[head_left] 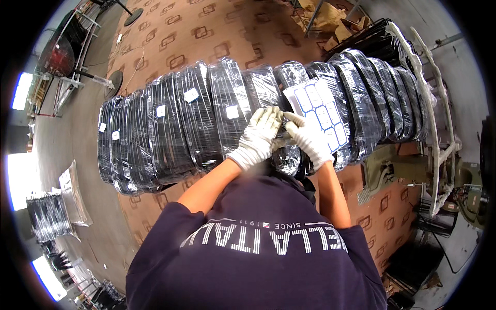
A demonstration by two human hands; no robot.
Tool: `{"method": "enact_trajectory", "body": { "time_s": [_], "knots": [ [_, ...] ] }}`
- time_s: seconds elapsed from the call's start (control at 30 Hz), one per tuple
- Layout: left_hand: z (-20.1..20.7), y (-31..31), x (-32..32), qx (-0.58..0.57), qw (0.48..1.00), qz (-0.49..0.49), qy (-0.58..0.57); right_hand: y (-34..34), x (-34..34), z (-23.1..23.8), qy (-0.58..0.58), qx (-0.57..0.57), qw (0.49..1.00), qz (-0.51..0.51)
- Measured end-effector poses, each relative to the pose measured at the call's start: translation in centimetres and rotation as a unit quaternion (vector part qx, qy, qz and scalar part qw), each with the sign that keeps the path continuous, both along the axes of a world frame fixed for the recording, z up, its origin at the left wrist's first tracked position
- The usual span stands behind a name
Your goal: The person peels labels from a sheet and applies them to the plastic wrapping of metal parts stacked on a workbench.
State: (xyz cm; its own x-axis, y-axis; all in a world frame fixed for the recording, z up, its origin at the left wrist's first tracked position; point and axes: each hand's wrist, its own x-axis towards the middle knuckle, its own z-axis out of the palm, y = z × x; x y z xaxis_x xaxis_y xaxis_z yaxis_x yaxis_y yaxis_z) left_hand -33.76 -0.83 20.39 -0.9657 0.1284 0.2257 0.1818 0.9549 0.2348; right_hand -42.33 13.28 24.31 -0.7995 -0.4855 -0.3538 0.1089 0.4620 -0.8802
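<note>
Labelling the wrapped bundles (227, 88) lined up in front, seemingly, the worker (258, 206) rests the left hand (260, 135), fingers together, by the curled right hand (311, 138), whether pinching anything I can't tell, near the label sheet (319, 106), with flat pressing probably called for next.

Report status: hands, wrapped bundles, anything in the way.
Left hand gloved, at wrapped bundles. Right hand gloved, close beside it. Bundles side by side. Label sheet on top, by right hand.

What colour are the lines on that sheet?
The sheet has blue ones, shown in the head view.
</note>
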Motion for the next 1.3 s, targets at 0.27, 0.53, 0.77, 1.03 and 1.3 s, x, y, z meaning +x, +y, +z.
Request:
{"method": "enact_trajectory", "body": {
  "time_s": [0.27, 0.53, 0.77, 1.03, 1.3],
  "knots": [
    [0.4, 0.9, -1.8, -0.072, 0.997, 0.005, -0.041, 7.8, 2.4, 8.8, -0.010, -0.182, 0.964, -0.194],
    [2.5, 0.5, 0.1, -0.032, 0.996, -0.076, -0.020, 14.5, 7.1, 5.7, -0.062, -0.186, 0.941, -0.277],
    [6.9, 0.7, 0.8, 0.285, 0.954, -0.072, -0.065, 14.2, 7.7, 3.9, -0.030, -0.163, 0.937, -0.309],
    [6.4, 0.8, -6.1, 0.182, 0.983, -0.017, -0.031, 15.2, 6.8, -2.5, -0.100, -0.294, 0.867, -0.390],
    [0.3, 1.6, -13.9, 0.331, 0.931, 0.078, -0.130, 11.1, 4.5, -4.0, -0.030, -0.310, 0.891, -0.330]
  ]
}}
